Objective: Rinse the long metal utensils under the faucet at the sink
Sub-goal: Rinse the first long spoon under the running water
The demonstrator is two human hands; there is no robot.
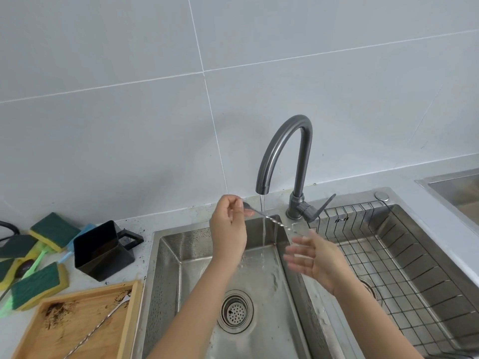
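1. The faucet (282, 151) stood behind the sink (166, 268), and a thin stream of water (263, 221) fell from its spout into the left basin.
2. The left hand (228, 229) was raised just left of the faucet's spout, its fingers curled and pinching the spoon end of a long twisted metal utensil (269, 220).
3. That utensil slanted down to the right of the spout and crossed the stream just below it.
4. The right hand (313, 257) was blurred, lower and to the right of the faucet's stream; its fingers looked loosely spread, and whether they touched the utensil's far end could not be told.
5. A second long utensil (96, 330) lay on a stained wooden tray (129, 320) left of the faucet, on the counter beside the sink.
6. Further left of the faucet sat a black container (103, 250) and green and yellow sponges (54, 230).
7. A wire rack (388, 255) filled the basin right of the faucet.
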